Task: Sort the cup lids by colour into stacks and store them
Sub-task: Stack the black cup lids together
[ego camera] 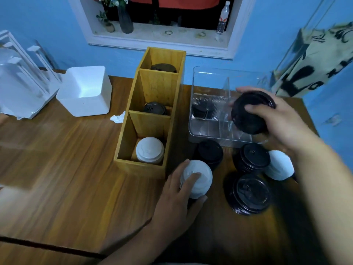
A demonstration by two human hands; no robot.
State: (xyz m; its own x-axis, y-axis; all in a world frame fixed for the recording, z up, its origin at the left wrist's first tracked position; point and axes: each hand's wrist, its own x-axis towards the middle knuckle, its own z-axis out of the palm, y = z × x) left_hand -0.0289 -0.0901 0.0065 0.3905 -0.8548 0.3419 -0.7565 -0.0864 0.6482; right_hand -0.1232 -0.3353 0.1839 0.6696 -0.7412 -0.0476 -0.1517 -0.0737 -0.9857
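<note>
My left hand [177, 197] grips a stack of white lids [198, 178] on the table, just in front of the wooden organizer [131, 131]. My right hand [275, 119] holds a stack of black lids [246, 115] tilted over the clear plastic bin [202, 131]. The organizer's near compartment holds a white lid stack [150, 150]; its middle compartment [153, 108] and far compartment [163, 67] hold dark lids. On the table lie three black lid stacks [210, 152] [254, 157] [248, 194] and one white lid stack [279, 165]. More black lids [200, 109] sit inside the clear bin.
A white plastic tub [86, 90] and a clear acrylic rack [21, 77] stand at the back left of the wooden table [76, 169]. A crumpled tissue [118, 118] lies beside the organizer. A patterned bag [313, 62] hangs at the right.
</note>
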